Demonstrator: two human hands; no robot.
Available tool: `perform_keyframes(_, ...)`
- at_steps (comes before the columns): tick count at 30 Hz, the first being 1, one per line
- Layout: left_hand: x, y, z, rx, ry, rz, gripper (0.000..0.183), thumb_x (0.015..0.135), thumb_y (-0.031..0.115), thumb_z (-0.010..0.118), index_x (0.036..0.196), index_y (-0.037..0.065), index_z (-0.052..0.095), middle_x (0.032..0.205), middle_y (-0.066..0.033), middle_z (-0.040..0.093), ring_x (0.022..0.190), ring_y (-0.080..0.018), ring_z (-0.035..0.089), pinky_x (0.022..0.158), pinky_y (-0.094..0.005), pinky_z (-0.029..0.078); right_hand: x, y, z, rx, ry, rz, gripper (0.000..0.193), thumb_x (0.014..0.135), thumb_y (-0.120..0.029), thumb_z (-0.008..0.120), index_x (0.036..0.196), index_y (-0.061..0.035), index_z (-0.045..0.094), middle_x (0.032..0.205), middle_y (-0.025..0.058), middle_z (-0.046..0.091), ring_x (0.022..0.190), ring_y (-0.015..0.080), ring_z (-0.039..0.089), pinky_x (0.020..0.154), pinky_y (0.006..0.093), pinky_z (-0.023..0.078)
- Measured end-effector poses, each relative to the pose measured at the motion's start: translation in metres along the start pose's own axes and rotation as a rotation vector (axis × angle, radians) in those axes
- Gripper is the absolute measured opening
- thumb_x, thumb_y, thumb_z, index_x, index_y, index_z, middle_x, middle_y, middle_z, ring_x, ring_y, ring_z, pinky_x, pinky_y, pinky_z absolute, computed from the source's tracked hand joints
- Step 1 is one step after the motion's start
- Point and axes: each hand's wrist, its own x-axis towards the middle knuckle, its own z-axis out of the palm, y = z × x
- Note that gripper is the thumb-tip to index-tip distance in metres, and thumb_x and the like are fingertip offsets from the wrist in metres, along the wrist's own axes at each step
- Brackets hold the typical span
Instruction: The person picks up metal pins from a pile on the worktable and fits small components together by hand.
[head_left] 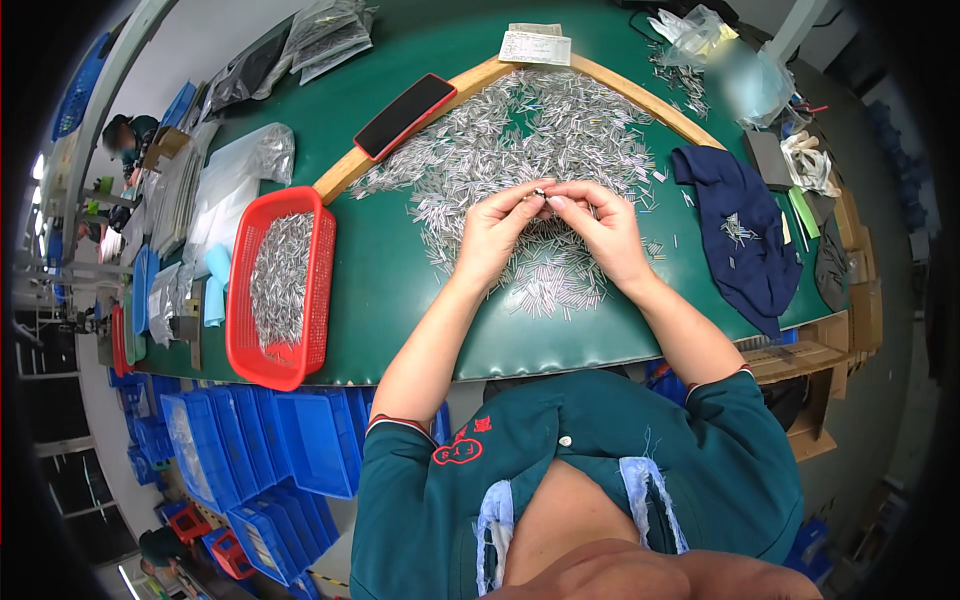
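Observation:
Above a spread heap of small silvery metal pins (pixel 570 125), my left hand (pixel 492 232) and my right hand (pixel 606 232) meet fingertip to fingertip. Both are closed in a pinch on a tiny dark and silvery metal piece (pixel 540 193); its exact kind is too small to tell. More loose pins lie on the green table under and in front of my wrists. To the left stands a red plastic basket (pixel 237 290), with many pins in it.
Two wooden strips (pixel 640 95) border the heap at the back, with a red-edged phone (pixel 405 115) on the left one and paper slips (pixel 535 47) at their corner. Dark blue cloth (pixel 735 200) with pins lies right. Plastic bags (pixel 225 190) lie left; blue bins (pixel 315 430) stand below.

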Motion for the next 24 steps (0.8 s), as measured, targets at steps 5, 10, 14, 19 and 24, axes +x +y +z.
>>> perform_keyframes(5, -0.0023, 0.0004, 0.0030, -0.064, 0.005, -0.033, 0.024, 0.084, 0.009, 0.054, 0.105, 0.000, 0.058, 0.102, -0.0092, 0.059, 0.085, -0.0120, 0.057, 0.078, -0.0230, 0.046, -0.0022, -0.0028, 0.0022, 0.011, 0.017, -0.002, 0.016, 0.084, -0.005, 0.053, 0.097, 0.0033, 0.056, 0.088, 0.0074, 0.061, 0.081, 0.0104, 0.058, 0.072, 0.0207, 0.046)
perform_keyframes(10, -0.0034, -0.0002, 0.0042, -0.050, 0.033, 0.018, 0.023, 0.083, 0.008, 0.055, 0.104, 0.000, 0.058, 0.101, -0.0092, 0.060, 0.085, -0.0117, 0.057, 0.077, -0.0229, 0.046, -0.0033, -0.0031, 0.0021, -0.005, 0.031, -0.016, 0.016, 0.084, -0.004, 0.053, 0.097, 0.0031, 0.056, 0.089, 0.0079, 0.060, 0.081, 0.0108, 0.059, 0.071, 0.0202, 0.047)
perform_keyframes(14, -0.0045, 0.0025, 0.0050, -0.047, 0.057, -0.005, 0.023, 0.083, 0.008, 0.055, 0.103, -0.001, 0.059, 0.098, -0.0088, 0.061, 0.087, -0.0121, 0.057, 0.077, -0.0230, 0.046, -0.0030, 0.0001, 0.0009, -0.123, 0.033, -0.105, 0.014, 0.082, -0.004, 0.056, 0.094, 0.0016, 0.057, 0.083, 0.0066, 0.059, 0.080, 0.0106, 0.059, 0.067, 0.0199, 0.047)
perform_keyframes(19, -0.0053, 0.0030, 0.0054, -0.021, 0.064, 0.046, 0.023, 0.082, 0.007, 0.055, 0.103, -0.001, 0.059, 0.098, -0.0089, 0.061, 0.084, -0.0117, 0.057, 0.076, -0.0225, 0.046, -0.0038, 0.0035, -0.0012, -0.321, 0.049, -0.124, 0.011, 0.080, -0.005, 0.059, 0.089, 0.0003, 0.060, 0.078, 0.0050, 0.057, 0.074, 0.0084, 0.059, 0.061, 0.0185, 0.045)
perform_keyframes(24, -0.0071, 0.0064, 0.0053, 0.023, -0.019, 0.065, 0.022, 0.082, 0.006, 0.055, 0.103, 0.000, 0.059, 0.099, -0.0094, 0.059, 0.083, -0.0129, 0.057, 0.076, -0.0228, 0.047, -0.0036, 0.0020, -0.0005, -0.181, 0.110, -0.159, 0.011, 0.079, -0.008, 0.061, 0.087, -0.0003, 0.061, 0.078, 0.0037, 0.058, 0.063, 0.0043, 0.052, 0.054, 0.0166, 0.038)
